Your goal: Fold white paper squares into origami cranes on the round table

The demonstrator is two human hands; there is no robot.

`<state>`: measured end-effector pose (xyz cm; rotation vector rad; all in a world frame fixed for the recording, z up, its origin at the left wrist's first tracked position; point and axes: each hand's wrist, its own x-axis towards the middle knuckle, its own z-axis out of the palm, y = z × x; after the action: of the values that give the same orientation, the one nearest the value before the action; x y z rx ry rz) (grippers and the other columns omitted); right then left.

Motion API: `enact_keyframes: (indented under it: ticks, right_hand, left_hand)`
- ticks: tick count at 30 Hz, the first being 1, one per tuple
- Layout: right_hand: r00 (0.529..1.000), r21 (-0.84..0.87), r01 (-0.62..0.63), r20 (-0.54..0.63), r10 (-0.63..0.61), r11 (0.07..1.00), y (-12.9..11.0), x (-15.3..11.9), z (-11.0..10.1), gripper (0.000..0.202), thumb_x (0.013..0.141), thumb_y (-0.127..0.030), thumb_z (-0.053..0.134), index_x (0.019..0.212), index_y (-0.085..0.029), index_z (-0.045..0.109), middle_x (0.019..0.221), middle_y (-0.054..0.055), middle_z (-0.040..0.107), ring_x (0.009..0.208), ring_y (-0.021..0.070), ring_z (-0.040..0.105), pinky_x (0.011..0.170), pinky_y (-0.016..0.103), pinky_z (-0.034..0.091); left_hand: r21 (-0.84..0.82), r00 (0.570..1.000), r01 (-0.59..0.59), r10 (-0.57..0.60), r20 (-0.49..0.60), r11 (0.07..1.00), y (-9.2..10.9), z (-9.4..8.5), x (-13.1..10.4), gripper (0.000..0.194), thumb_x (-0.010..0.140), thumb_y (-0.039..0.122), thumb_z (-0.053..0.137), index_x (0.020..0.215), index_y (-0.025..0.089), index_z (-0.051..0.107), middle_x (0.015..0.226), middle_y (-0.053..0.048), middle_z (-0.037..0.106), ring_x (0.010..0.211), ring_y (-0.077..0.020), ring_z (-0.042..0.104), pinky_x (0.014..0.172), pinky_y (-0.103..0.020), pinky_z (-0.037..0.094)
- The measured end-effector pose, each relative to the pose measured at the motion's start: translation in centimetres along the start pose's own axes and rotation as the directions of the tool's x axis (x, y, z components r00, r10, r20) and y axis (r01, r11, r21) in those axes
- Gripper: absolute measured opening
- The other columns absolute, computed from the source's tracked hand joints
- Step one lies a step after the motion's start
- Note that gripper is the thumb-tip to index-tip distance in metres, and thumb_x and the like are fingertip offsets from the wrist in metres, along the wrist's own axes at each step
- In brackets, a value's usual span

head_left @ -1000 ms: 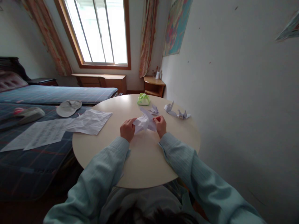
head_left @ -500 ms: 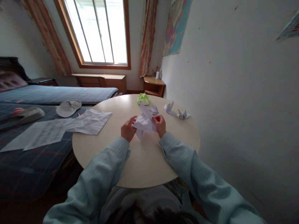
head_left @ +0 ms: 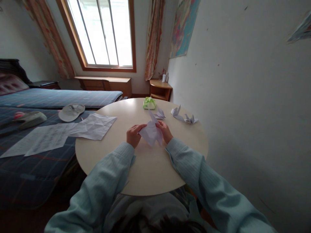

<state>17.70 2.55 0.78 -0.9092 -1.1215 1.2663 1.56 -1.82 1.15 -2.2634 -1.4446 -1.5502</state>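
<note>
A partly folded white paper is held between both hands over the round table. My left hand pinches its left corner, fingers pressed together. My right hand grips the upper right side, thumb and fingers closed on it. One pointed flap of the paper sticks up between the hands. Just behind it lies a small folded paper piece. Two more folded paper figures, one shaped like a bird and another, rest at the table's right back.
A green tissue pack sits at the table's back edge. Creased paper overlaps the left edge, beside printed sheets on the bed. A white cap lies on the bed. A wall rises on the right.
The held paper has turned and tilted, its wide part now hanging lower between the hands. The fingers of my left hand have shifted over its left corner; my right hand's fingers reach slightly further left.
</note>
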Motion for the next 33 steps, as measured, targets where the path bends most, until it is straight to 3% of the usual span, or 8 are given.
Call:
enact_keyframes:
  ticks: [6, 14, 20, 25, 33]
  right_hand:
    - [1.000, 0.088, 0.003, 0.022, -0.005, 0.996, -0.48, -0.28, 0.07, 0.038, 0.053, -0.029, 0.063, 0.087, -0.016, 0.055, 0.080, 0.002, 0.063, 0.066, 0.0137, 0.057, 0.063, 0.027, 0.044]
    - [0.989, -0.025, 0.136, -0.053, -0.138, 0.990, -0.34, -0.11, -0.03, 0.032, 0.057, -0.030, 0.058, 0.087, -0.018, 0.055, 0.084, 0.001, 0.062, 0.072, 0.0139, 0.056, 0.068, 0.028, 0.044]
    - [0.969, -0.106, 0.232, -0.062, -0.239, 0.967, -0.11, 0.14, -0.16, 0.028, 0.059, -0.029, 0.055, 0.085, -0.018, 0.053, 0.083, 0.001, 0.059, 0.075, 0.0131, 0.054, 0.070, 0.027, 0.043]
    - [0.965, -0.162, 0.177, -0.164, -0.203, 0.971, -0.15, 0.17, -0.31, 0.024, 0.058, -0.033, 0.055, 0.074, -0.018, 0.045, 0.070, -0.002, 0.053, 0.063, 0.0111, 0.049, 0.059, 0.024, 0.042]
    - [0.952, -0.144, 0.173, -0.228, -0.203, 0.974, -0.22, 0.22, -0.46, 0.026, 0.060, -0.037, 0.051, 0.076, -0.020, 0.039, 0.071, -0.003, 0.048, 0.062, 0.0103, 0.047, 0.058, 0.023, 0.040]
  left_hand:
    - [-0.005, 1.000, -0.003, 0.003, -0.003, 1.000, -0.12, 0.06, -0.11, 0.026, 0.072, 0.012, 0.048, 0.091, 0.022, 0.062, 0.085, -0.002, 0.065, 0.079, -0.0122, 0.057, 0.071, -0.022, 0.044]
    - [0.022, 0.999, 0.014, -0.013, -0.035, 1.000, -0.19, 0.06, -0.09, 0.026, 0.072, 0.014, 0.049, 0.093, 0.022, 0.061, 0.085, -0.003, 0.064, 0.078, -0.0131, 0.057, 0.070, -0.024, 0.044]
    - [0.032, 1.000, 0.030, -0.030, -0.001, 0.999, -0.10, 0.03, -0.10, 0.028, 0.071, 0.012, 0.047, 0.093, 0.022, 0.061, 0.084, -0.002, 0.064, 0.079, -0.0131, 0.057, 0.069, -0.023, 0.045]
    - [0.066, 0.999, 0.051, -0.051, 0.006, 0.997, -0.12, 0.05, -0.07, 0.028, 0.070, 0.013, 0.048, 0.094, 0.022, 0.061, 0.086, -0.002, 0.064, 0.081, -0.0140, 0.057, 0.071, -0.024, 0.044]
    - [0.103, 0.995, 0.095, -0.092, -0.033, 0.990, -0.11, -0.04, 0.10, 0.027, 0.069, 0.014, 0.050, 0.093, 0.022, 0.059, 0.086, -0.002, 0.064, 0.081, -0.0143, 0.057, 0.072, -0.023, 0.044]
